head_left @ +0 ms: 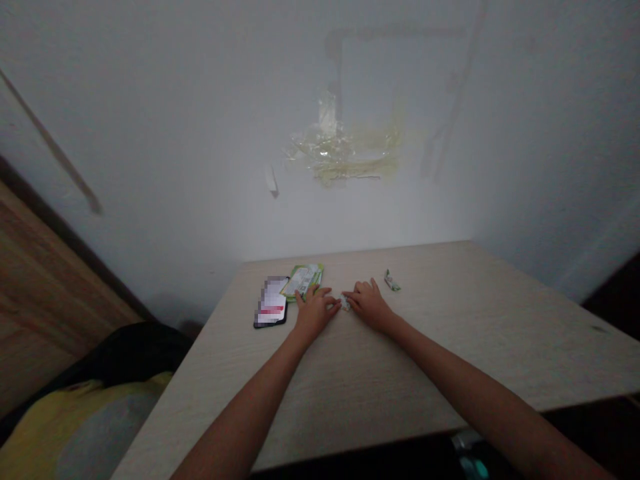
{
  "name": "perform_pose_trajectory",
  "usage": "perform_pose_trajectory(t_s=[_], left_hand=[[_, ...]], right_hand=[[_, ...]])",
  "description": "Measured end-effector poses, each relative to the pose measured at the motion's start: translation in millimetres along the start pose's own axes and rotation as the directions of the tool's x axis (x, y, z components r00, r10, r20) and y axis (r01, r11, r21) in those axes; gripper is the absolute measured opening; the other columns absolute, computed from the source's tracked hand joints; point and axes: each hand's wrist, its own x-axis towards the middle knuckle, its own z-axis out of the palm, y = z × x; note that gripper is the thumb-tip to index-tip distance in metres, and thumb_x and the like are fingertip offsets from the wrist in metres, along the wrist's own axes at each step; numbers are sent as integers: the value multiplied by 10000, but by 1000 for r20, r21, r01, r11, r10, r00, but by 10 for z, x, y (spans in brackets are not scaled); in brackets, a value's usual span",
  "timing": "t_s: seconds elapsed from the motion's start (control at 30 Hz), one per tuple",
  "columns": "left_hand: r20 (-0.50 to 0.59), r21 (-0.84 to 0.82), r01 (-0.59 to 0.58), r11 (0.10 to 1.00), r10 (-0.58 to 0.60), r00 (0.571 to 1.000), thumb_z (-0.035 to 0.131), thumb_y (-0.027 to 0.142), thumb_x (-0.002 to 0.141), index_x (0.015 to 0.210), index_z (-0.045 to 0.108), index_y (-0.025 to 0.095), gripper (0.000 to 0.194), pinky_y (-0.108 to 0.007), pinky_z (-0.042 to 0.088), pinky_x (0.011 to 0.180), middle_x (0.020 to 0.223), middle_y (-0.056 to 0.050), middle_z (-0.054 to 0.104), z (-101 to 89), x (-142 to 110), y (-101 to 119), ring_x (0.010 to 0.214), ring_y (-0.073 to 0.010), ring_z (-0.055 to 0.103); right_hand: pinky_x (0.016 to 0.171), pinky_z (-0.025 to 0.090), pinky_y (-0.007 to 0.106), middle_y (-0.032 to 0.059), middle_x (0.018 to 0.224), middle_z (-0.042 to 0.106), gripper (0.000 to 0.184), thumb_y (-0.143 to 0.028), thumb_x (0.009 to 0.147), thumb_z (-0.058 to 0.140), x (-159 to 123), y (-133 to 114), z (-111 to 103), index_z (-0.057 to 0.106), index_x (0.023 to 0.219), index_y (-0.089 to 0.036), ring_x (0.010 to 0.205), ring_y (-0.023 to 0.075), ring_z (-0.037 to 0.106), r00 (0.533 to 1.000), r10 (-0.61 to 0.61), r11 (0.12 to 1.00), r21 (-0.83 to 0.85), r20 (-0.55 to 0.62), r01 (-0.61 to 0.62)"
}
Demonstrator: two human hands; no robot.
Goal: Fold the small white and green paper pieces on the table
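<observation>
Both forearms slant in from the near side above the pale tabletop (pixel 320 400), the left forearm (pixel 245 400) and the right forearm (pixel 460 373) converging toward the middle. The left hand (pixel 315 312) and right hand (pixel 371 308) are low, palms mostly down, wrists nearly straight. Their innermost fingers bend toward each other, meeting at a small pale piece (pixel 345 303) between them; the outer fingers spread loosely. Whether the fingertips pinch the piece or only press it, I cannot tell.

It looks very light and probably thin — perhaps film or paper — so it would likely bend easily, and could slip or tear. Opposite edges, taken gently between thumb and forefinger, seem the best hold.

Left of the left hand lies a phone (pixel 273 303); slightly farther, a green-and-white packet (pixel 303 277) sits near its outer fingers. Far right of the right hand is a crumpled green scrap (pixel 392 281) — well apart from the piece.
</observation>
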Motion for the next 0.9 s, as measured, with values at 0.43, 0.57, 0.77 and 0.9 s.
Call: perform_pose_trajectory(t_s=[0.43,0.57,0.77,0.9], left_hand=[[-5,-8,-9,1000,9,1000,580,455,888,1004,730,387,202,-776,54,1079,1343,22,608,-1,-20,-2,1366,-317,371],[-12,-11,-22,1000,22,1000,589,462,880,982,734,395,190,-791,46,1068,1334,36,614,-7,-14,-16,1365,-320,374],[-11,10,-22,1000,22,1000,583,481,880,986,735,403,202,-799,36,1064,1332,34,618,-22,-12,-11,1364,-327,374],[-9,20,-12,1000,12,1000,585,485,877,989,734,403,203,-800,48,1063,1322,34,626,-29,-16,1,1367,-330,371]], right_hand=[[840,438,330,96,931,656,234,-230,938,522,-88,93,-65,745,979,-175,908,199,571,979,-186,954,221,-85,201],[899,447,342,110,1002,688,251,-206,941,498,-83,91,-46,734,1017,-162,979,205,590,964,-246,931,252,-105,265],[963,427,389,92,1002,724,246,-209,932,513,-99,103,-79,745,1009,-186,949,202,625,957,-276,926,242,-91,290],[970,430,388,97,1053,722,247,-187,909,535,-112,128,-104,745,1038,-193,978,205,635,948,-305,922,220,-90,318]])
